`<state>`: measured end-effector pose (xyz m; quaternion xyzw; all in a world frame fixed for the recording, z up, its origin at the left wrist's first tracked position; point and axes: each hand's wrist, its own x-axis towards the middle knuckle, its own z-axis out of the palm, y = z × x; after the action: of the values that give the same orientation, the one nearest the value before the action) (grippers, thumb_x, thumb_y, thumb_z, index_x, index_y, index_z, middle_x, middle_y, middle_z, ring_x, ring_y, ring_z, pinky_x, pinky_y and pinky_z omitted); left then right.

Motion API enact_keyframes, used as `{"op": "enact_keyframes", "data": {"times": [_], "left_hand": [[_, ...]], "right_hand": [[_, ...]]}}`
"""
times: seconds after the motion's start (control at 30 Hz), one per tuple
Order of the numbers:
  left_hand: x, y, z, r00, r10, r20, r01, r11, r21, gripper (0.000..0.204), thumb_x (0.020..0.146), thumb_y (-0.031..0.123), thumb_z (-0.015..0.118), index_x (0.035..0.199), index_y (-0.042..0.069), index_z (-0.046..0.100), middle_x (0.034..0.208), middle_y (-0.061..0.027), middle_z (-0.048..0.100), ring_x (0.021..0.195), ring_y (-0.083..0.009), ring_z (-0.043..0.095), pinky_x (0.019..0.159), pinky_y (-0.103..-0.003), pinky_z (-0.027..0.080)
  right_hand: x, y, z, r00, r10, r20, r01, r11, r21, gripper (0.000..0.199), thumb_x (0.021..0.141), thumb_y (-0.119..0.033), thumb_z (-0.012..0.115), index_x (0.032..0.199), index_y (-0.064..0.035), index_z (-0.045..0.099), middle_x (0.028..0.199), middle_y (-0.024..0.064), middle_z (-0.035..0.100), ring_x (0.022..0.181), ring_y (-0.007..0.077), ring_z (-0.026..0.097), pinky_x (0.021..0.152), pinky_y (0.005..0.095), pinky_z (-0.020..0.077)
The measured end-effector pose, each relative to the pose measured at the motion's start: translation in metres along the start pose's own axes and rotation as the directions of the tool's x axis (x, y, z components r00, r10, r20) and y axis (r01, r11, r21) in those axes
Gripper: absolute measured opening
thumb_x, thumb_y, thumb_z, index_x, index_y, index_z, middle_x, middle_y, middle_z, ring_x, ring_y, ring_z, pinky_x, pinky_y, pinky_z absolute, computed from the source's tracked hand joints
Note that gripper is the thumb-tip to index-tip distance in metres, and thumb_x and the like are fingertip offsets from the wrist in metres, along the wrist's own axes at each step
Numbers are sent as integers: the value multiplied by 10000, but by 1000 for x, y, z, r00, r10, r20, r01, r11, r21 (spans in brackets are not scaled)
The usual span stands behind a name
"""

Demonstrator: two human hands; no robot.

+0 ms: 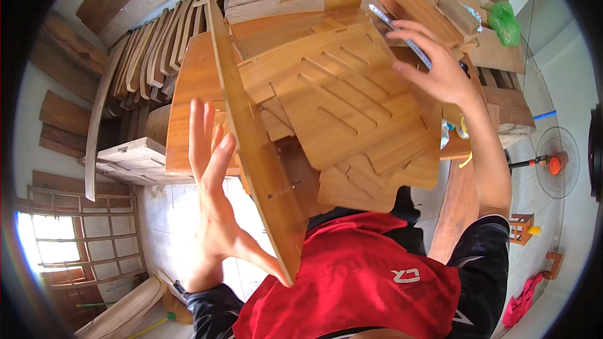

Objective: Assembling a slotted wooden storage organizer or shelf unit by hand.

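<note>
Nearest: person's torso in red shirt w/ dark sleeves, at bottom ctr. Just above it, a long narrow wooden board stands on edge, tilted, its near end by the shirt & its far end up twd the wall.

L hand is at the board's L side: spread wide, fingers pointing up, thumb stretched to the board's near end. It isn't closed round the board; can't tell how much of the palm touches.

R of the board, approx mid-view, a slotted panel lies slanted w/ several parallel grooves, over notched flat pcs that overlap at its near edge.

R hand is over the panel's far R corner, loosely open, fingers & thumb apart. A slim pale-and-blue strip runs thru the gap btwn them; can't tell if it touches the palm.

Under all this, an orange-brown wooden table.

Farther R: fan w/ orange hub, small wooden stool, pink cloth on the floor. Farther L: window w/ grille. Beyond the table, a row of upright planks; far R, a green plastic bag beside stacked wood.
</note>
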<state>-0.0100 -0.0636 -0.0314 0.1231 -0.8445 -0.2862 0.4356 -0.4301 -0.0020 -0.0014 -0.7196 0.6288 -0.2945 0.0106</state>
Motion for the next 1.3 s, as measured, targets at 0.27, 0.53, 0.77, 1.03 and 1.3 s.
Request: {"op": "enact_keyframes", "data": {"times": [0.27, 0.53, 0.77, 1.03, 1.3], "left_hand": [[-42, 43, 50, 975, 132, -177, -83, 962, 260, 1116, 711, 395, 900, 1605, 144, 279, 1642, -360, 140, 1508, -543, 235, 1176, -645, 295], [-60, 37, 37, 975, 20, -222, 88, 879, 468, 765, 880, -5, 619, 1544, -127, 258, 1610, -385, 253, 1504, -511, 293, 1189, -493, 340], [-65, 22, 46, 952, 81, -295, 70, 881, 469, 652, 959, -31, 520, 1543, -130, 249, 1622, -410, 181, 1522, -527, 233, 1193, -483, 307], [-67, 27, 65, 888, 77, -454, 94, 935, 342, 662, 982, -12, 548, 1546, -130, 223, 1540, -401, 351, 1458, -531, 352, 1172, -493, 331], [-75, 22, 55, 894, -169, -415, 267, 945, 189, 394, 1001, -13, 543, 1381, -101, 487, 1331, -258, 570, 1214, -380, 571, 1065, -471, 414]], "right_hand": [[-53, -78, 37, 963, -184, 198, 193, 981, -31, 810, 753, -553, 845, 1410, -162, 579, 1529, 138, 482, 1386, 379, 486, 1138, 451, 419], [-54, -104, 56, 962, -177, 207, 194, 979, -68, 711, 793, -428, 794, 1401, -129, 578, 1401, 162, 571, 1285, 399, 551, 1071, 472, 460], [-52, -110, 66, 992, -63, 113, 84, 976, -200, 678, 793, -313, 766, 1402, -93, 563, 1361, 190, 599, 1199, 412, 614, 1023, 460, 495], [-30, -110, 45, 950, 142, 277, -114, 987, -117, 852, 730, -416, 859, 1466, -157, 516, 1400, 217, 570, 1288, 376, 569, 1051, 461, 473], [-38, -71, 32, 985, -45, 165, 108, 913, -393, 1173, 611, -581, 917, 1569, -169, 381, 1609, 277, 321, 1443, 462, 399, 1187, 473, 380]]}}
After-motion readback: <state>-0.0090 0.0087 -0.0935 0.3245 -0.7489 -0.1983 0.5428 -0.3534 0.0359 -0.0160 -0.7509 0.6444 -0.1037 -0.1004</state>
